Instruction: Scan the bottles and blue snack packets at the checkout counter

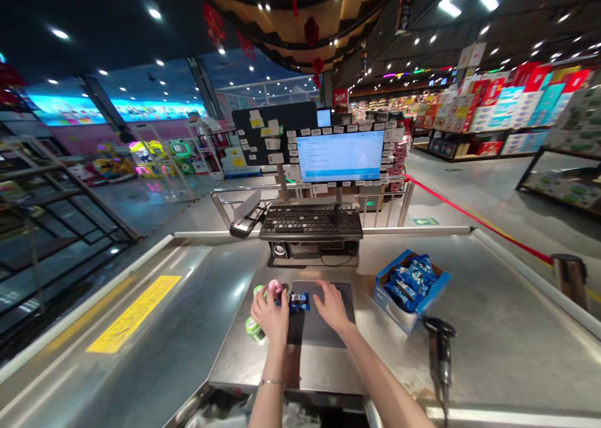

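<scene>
The blue snack packet [297,301] lies at the left edge of the dark mat [323,328], between your hands, in the head view. Your left hand [271,315] curves down with its fingers narrowed around a pink-capped item [275,286], though the hand hides how firmly it holds. Two green round tubs [254,328] sit just beside that hand, one far of it and one near. Your right hand [332,306] rests on the mat just right of the packet, its fingers spread wide and holding nothing.

The mat seems placed to give goods one flat spot within reach of both hands. Right of it, a cardboard box [393,306] full of blue packets sits open, likely for easy picking. A handheld scanner [441,346] stands near the right, close to your right hand. Far ahead, a keyboard [310,221] and monitor [340,156] face you, probably for reading while you stand here. A red rope [483,218] runs along the right, likely closing off that side, with stocked shelves [511,109] beyond.
</scene>
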A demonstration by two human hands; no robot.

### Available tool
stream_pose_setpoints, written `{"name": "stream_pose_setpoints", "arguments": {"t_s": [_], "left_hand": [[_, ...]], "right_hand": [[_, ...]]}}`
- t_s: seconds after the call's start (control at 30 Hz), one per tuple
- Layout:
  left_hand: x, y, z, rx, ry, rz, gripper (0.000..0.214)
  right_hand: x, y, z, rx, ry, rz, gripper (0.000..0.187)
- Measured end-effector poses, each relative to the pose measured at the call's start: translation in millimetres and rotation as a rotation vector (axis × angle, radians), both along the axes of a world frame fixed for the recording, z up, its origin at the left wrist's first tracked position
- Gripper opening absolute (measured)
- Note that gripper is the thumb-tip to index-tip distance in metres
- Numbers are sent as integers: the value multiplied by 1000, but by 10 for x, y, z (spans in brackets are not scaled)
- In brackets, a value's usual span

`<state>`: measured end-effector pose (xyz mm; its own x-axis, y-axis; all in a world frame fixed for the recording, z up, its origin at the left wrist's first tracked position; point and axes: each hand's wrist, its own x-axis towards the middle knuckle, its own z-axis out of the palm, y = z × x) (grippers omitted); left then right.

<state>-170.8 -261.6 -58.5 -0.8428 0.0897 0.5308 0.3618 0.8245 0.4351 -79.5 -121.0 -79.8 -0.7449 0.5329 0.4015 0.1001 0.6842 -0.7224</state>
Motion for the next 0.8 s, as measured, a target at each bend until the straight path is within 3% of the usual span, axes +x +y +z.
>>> {"name": "stream_pose_setpoints", "arguments": {"t_s": [0.07,0.17,0.37,0.47,0.67,0.8], "left_hand": [[-110,-242,19,-104,-9,115,48],[-270,-491,37,-148,-149,146,62],[-546,-689,20,-140,-393,-193,73],[-599,-665,26,-220,-462,-285,70],[-493,-498,109,-369,-474,-179,61],[-351,-419,179,-419,-454,-184,52]], "right_hand": [[-253,-260,-85,26,-73,93,49],[-563,-556,-183,61,-171,177,64],[-812,-862,-316,141,-293,184,62],[-741,-878,-341,197,-302,165,56],[-543,-752,-343,252,-274,128,36],[-331,-514,-227,238,-212,2,36]]}}
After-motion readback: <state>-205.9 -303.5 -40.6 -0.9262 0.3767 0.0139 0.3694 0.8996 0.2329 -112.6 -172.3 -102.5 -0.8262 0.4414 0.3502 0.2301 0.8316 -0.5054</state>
